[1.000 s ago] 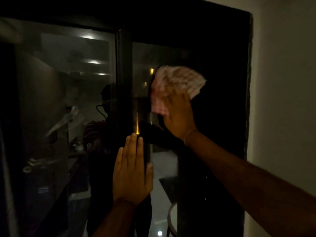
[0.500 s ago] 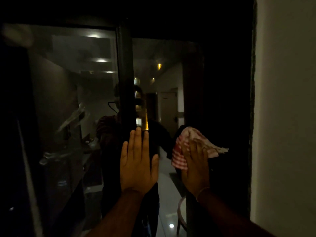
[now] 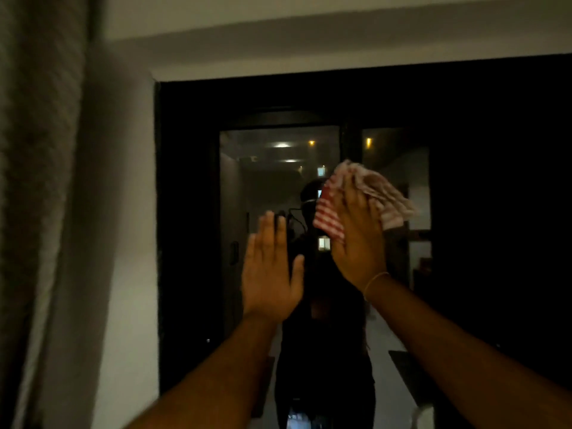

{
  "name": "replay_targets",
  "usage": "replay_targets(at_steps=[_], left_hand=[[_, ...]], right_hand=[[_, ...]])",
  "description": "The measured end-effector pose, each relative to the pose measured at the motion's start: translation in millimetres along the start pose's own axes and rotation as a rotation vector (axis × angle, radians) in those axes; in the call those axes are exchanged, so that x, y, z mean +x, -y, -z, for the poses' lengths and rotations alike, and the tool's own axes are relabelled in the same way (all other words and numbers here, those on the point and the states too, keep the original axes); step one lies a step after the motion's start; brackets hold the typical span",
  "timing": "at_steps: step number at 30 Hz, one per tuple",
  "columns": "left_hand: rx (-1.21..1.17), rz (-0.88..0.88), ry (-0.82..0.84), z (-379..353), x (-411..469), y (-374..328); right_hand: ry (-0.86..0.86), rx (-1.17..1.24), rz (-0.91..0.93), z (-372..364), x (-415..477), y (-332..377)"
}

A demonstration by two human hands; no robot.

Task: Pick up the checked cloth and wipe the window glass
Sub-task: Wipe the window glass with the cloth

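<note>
- 2 hands up on the window glass (image 3: 278, 168); picking up is done, I'm in the wiping step now.
- my right hand (image 3: 356, 239) is spread flat, fingers (image 3: 351, 196) nearly straight, palm pushing the checked cloth (image 3: 332, 216) against the pane.
- not a closed grip: the cloth is pinned between palm and glass, bunched, sticking out left of and right of my fingers.
- cloth sits at about mid height of the pane, just right of the dark vertical frame bar (image 3: 349, 134).
- my left hand (image 3: 270, 274) is wide open, fingers together, thumb out, holds nothing; looks laid flat on the glass to brace, though actual contact is hard to tell in this dim light.
- left hand is just beside the right, lower, not touching the cloth.
- thin thread band (image 3: 376, 280) on my right wrist.
- curtain (image 3: 40, 181) hangs at far left, well apart from both hands.
- next move, my guess: keep palm pressure even and sweep the cloth over glass not yet covered, without letting the loose right edge fold under.
</note>
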State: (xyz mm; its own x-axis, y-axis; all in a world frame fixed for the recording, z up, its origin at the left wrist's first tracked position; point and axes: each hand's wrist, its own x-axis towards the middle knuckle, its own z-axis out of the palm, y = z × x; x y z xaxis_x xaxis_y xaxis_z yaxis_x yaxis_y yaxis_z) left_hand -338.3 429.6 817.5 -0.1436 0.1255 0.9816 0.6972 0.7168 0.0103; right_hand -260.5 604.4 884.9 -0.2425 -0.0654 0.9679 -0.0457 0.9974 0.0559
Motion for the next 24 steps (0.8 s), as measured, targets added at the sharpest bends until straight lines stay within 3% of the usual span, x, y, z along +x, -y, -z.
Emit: replay_targets(at_steps=[3, 7, 13, 16, 21, 24], left_hand=[[0.134, 0.119, -0.056, 31, 31, 65], [0.22, 0.151, -0.035, 44, 46, 132], [0.299, -0.075, -0.107, 41, 41, 163], [0.275, -0.059, -0.131, 44, 43, 161], [0.278, -0.063, -0.146, 42, 45, 158], [0.288, -0.08, -0.139, 44, 44, 158]], right_hand=[[0.154, 0.008, 0.099, -20, 27, 36], [0.33, -0.078, 0.324, -50, 40, 69], [0.488, -0.063, 0.657, -76, -30, 60], [0.468, 0.051, 0.561, -64, -35, 37], [0.135, -0.167, 0.247, -43, 55, 16], [0.076, -0.28, 0.144, -45, 97, 39]])
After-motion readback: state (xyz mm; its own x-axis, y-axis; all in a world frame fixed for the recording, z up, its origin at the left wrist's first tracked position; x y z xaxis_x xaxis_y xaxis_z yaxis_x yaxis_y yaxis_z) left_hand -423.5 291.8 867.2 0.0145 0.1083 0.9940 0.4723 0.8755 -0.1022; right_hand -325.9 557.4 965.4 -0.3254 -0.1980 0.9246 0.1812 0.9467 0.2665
